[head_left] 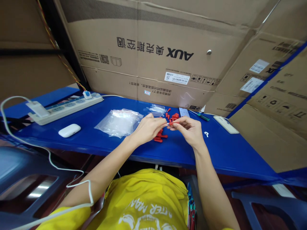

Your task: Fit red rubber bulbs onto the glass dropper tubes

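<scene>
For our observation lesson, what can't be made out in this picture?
Head view, hidden: the near end of the pale-screened rectangular phone, behind the right hand.
Head view, hidden: how far the nearer small, red, elongated pieces reach behind the left hand.
Head view, too small: the count of thin whitish overlapping rods.

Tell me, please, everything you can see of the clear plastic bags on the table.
The clear plastic bags look thin, glossy and see-through, with faint reddish lines toward the far edge. They lie flat in an untidy, overlapping pile on the blue table, beside the left hand; whether it touches them is unclear.
</scene>
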A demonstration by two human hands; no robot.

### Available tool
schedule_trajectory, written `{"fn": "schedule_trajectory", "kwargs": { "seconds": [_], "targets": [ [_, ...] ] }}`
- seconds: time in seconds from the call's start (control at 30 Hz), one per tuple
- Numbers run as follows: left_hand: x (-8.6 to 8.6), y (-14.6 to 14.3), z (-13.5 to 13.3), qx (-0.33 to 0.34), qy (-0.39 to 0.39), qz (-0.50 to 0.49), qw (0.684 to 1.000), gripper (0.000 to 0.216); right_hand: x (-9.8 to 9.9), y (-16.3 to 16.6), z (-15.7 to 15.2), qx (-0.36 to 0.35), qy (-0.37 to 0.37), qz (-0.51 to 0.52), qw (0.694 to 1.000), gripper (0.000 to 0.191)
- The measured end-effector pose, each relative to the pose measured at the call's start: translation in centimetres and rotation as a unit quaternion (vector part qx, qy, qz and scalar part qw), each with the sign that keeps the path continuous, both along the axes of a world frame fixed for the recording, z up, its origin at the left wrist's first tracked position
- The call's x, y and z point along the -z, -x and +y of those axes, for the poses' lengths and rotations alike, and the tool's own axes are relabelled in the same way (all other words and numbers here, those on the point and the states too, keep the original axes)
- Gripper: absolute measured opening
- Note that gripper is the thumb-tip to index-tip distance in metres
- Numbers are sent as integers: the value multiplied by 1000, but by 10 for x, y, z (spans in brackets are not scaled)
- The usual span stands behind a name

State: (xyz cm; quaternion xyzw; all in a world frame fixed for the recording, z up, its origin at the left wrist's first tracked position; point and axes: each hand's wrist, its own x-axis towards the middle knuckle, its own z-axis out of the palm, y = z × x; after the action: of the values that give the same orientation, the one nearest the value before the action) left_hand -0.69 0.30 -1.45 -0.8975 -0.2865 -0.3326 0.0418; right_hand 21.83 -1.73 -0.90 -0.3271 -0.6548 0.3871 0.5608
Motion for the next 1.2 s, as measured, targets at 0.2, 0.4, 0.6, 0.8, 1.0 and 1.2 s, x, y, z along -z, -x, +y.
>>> {"fn": "schedule_trajectory", "kwargs": {
  "seconds": [0.2,0.4,0.6,0.8,1.0,1.2],
  "targets": [
    [0,-1,0,1,3,-2,1000,42,-1,3,0,-1,7,-1,1000,28],
    [-1,-1,1,-29,20,-27,999,41,-5,1,3,13,-5,-4,1000,30],
    [-1,-1,2,-29,48,-34,998,36,-4,-3,5,34,-3,-8,999,30],
    [-1,-1,2,-16,51,-21,998,43,-3,-4,5,44,-6,-14,999,30],
    [-3,0,2,-8,42,-18,999,43,-2,-4,4,32,5,-21,999,31],
    [-3,1,1,-4,42,-14,999,43,-2,0,3,26,-2,-22,999,31]
  ]
}}
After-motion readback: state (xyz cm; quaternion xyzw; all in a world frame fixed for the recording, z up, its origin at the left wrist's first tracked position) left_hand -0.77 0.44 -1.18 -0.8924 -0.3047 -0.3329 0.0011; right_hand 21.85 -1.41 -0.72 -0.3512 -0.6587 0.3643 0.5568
